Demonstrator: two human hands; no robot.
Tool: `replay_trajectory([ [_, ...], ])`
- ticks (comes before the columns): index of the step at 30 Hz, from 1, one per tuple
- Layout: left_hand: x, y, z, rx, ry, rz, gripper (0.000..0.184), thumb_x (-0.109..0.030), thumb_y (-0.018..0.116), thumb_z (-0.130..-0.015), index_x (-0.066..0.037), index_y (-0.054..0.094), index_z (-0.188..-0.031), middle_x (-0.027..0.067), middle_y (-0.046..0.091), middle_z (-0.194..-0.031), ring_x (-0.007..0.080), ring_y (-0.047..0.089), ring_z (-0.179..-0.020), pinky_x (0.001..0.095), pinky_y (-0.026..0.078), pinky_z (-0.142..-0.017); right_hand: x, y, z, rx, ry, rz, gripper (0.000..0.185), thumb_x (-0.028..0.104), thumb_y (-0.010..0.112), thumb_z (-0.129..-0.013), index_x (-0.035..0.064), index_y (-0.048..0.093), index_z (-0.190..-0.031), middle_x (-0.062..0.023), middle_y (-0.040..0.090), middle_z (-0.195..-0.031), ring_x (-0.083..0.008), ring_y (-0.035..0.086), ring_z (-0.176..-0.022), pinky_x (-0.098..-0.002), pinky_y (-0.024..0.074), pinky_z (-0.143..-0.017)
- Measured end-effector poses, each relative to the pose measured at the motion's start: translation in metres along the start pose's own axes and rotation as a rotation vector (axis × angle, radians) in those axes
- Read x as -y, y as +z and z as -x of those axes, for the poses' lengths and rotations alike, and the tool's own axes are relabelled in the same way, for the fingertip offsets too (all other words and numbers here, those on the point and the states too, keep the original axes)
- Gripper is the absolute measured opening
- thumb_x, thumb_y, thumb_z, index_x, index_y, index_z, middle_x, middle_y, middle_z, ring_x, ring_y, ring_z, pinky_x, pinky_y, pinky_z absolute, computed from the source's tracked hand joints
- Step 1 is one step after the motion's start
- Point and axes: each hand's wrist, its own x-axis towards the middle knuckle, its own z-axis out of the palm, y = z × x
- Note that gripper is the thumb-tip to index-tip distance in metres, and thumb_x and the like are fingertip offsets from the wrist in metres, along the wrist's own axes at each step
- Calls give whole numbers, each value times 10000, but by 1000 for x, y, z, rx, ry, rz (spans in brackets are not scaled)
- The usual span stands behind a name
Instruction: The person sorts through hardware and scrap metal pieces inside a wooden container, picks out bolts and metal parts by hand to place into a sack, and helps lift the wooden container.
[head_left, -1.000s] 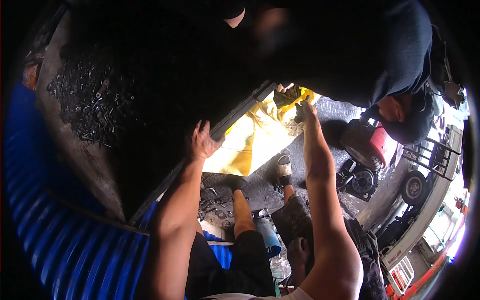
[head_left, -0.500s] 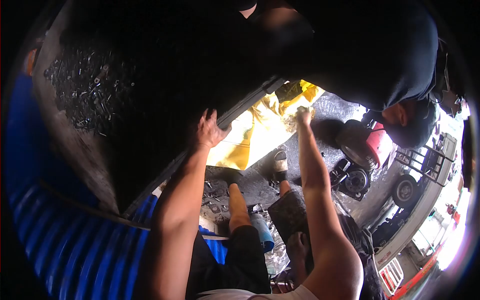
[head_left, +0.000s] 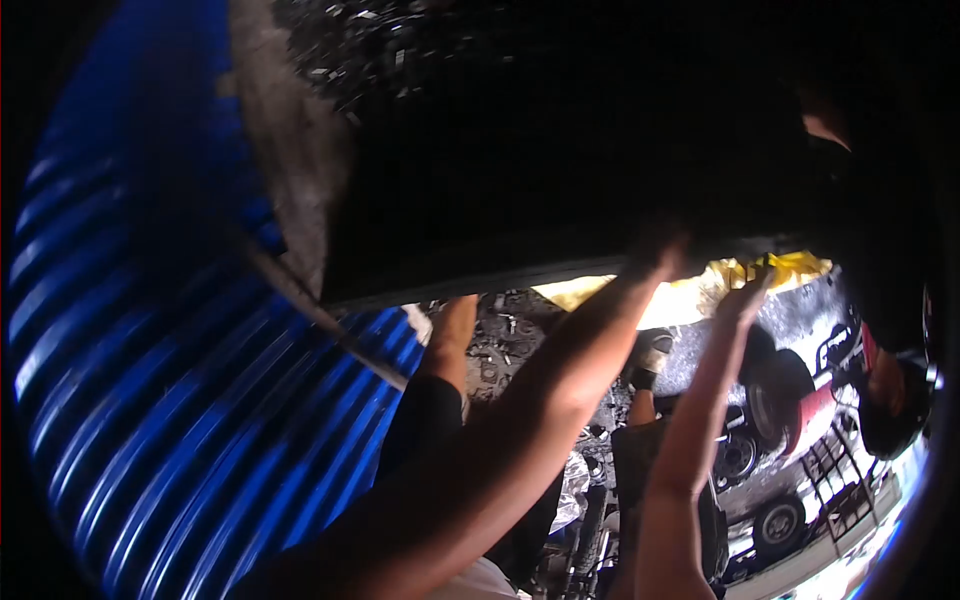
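My left hand is at the front edge of a large dark slab-like surface; shadow and blur hide its fingers. Below that edge hangs a crumpled yellow sheet, brightly lit. My right hand is at the sheet's right part, its fingers closed on the yellow material. Much of the sheet lies out of sight behind the dark surface and my left forearm.
Small metal pieces lie on the dark surface. Blue corrugated metal fills the left. Scattered parts litter the ground. At right are a wheel, a metal rack and another person in a dark cap.
The view has swung left, so the hands and sheet appear farther right. My left hand has passed into shadow along the edge; less of the yellow sheet shows.
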Motion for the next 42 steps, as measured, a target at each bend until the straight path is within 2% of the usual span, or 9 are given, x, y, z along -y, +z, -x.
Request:
replay_trajectory([
  [3,8,-35,6,-165,-41,425,546,-457,494,-823,-91,492,-1228,178,494,-1233,298,481,-1143,395,372,-981,4,34,-31,-50,-162,437,471,416,469,-888,41,466,-1172,-93,537,-1042,-229,550,-907,-391,475,-785],
  [7,85,-98,32,88,-364,432,934,-791,269,-748,-122,261,-1399,164,206,-1449,366,239,-1315,505,189,-1071,-12,56,-31,-377,-310,867,520,455,466,-881,38,443,-1191,-109,516,-1128,-256,556,-926,-426,486,-791],
  [10,203,-178,51,-243,-253,338,474,-509,445,-885,-134,593,-1136,95,605,-1120,241,564,-1050,388,437,-901,-21,52,-43,-403,-315,1021,519,451,465,-882,39,440,-1196,-109,509,-1136,-258,552,-934,-431,483,-793],
  [16,435,-293,43,-647,-699,-57,425,-438,476,-862,-95,620,-1067,145,591,-1123,321,536,-1074,394,413,-928,-32,31,-57,-408,-322,1235,517,445,462,-883,42,434,-1205,-107,495,-1153,-262,544,-950,-440,477,-798],
  [18,470,-326,41,-496,-906,79,453,-426,488,-862,-108,558,-1178,147,523,-1231,315,486,-1142,390,391,-962,-33,15,-62,-399,-323,1289,516,443,461,-883,43,432,-1208,-107,490,-1159,-263,541,-956,-443,475,-800],
  [22,596,-311,10,-654,-386,-147,696,-588,541,-780,-94,479,-1266,161,476,-1286,340,429,-1197,413,342,-1007,-30,-6,-67,-375,-318,1371,515,438,459,-884,45,428,-1215,-106,481,-1170,-265,535,-966,-449,471,-803],
  [29,536,-290,-41,-652,-848,-145,726,-501,679,-713,-184,422,-1314,213,321,-1372,414,245,-1282,540,325,-980,-22,-23,-69,-344,-302,1470,513,431,455,-886,48,420,-1225,-105,465,-1190,-270,526,-985,-459,464,-808],
  [33,494,-284,-48,-1074,-486,-444,635,-457,718,-656,-149,528,-1178,214,399,-1244,425,342,-1188,578,330,-943,-21,-23,-70,-337,-295,1500,512,426,453,-887,49,416,-1232,-104,456,-1201,-272,520,-996,-465,460,-811],
  [42,532,-293,-67,-893,-369,-318,590,-469,678,-709,-62,586,-1127,127,611,-1091,301,509,-1106,414,352,-990,-20,-29,-71,-334,-293,1554,511,416,449,-889,53,407,-1245,-102,435,-1227,-278,508,-1020,-479,452,-818],
])
